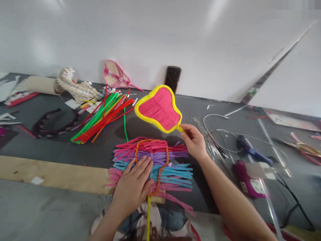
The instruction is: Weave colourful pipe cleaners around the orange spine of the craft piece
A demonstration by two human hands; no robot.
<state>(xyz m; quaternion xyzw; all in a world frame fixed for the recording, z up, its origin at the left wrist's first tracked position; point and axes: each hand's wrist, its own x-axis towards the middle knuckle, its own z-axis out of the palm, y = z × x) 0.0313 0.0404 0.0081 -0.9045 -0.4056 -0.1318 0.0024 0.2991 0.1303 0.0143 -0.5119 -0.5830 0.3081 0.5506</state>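
My right hand (193,140) pinches the short yellow handle of a finished pink fan with a yellow rim (159,108), holding it tilted above the dark floor. My left hand (134,184) lies flat, fingers spread, on a half-made fan (152,164). That piece is rows of pink, purple and blue strips with an orange outline laid over them and a yellow stick running toward me.
A loose bundle of green, red and yellow strips (102,117) lies behind left. Thin wires (213,147), a blue glue gun (248,149) and a magenta tool (247,182) sit to the right. Another pink fan (116,75) and a phone (172,77) lean on the wall. A wooden plank (50,174) lies at left.
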